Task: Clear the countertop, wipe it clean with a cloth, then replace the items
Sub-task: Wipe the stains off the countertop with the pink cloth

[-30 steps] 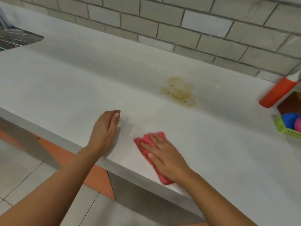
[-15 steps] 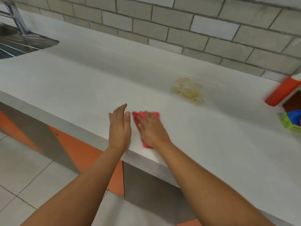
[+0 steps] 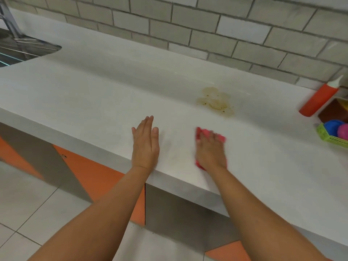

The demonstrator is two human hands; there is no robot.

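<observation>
At the right edge of the countertop (image 3: pixel 94 95) a green basket (image 3: pixel 331 139) holds a blue round thing (image 3: pixel 333 125) and a pink one (image 3: pixel 343 130). Just behind it stand a brown box (image 3: pixel 333 112) and an orange-red bottle (image 3: pixel 318 99) with a white cap. A yellowish stain (image 3: pixel 214 102) lies toward the back edge, apart from both hands. A steel sink (image 3: pixel 22 51) sits at the far left corner.

The pink cloth (image 3: pixel 199 131) lies near the front edge, right of centre, its long axis running front to back. The right hand (image 3: pixel 210 151) presses it flat with fingers extended, motion-blurred, covering most of it. The left hand (image 3: pixel 146 146) rests palm-down by the front edge, fingers straight and together, holding nothing.
</observation>
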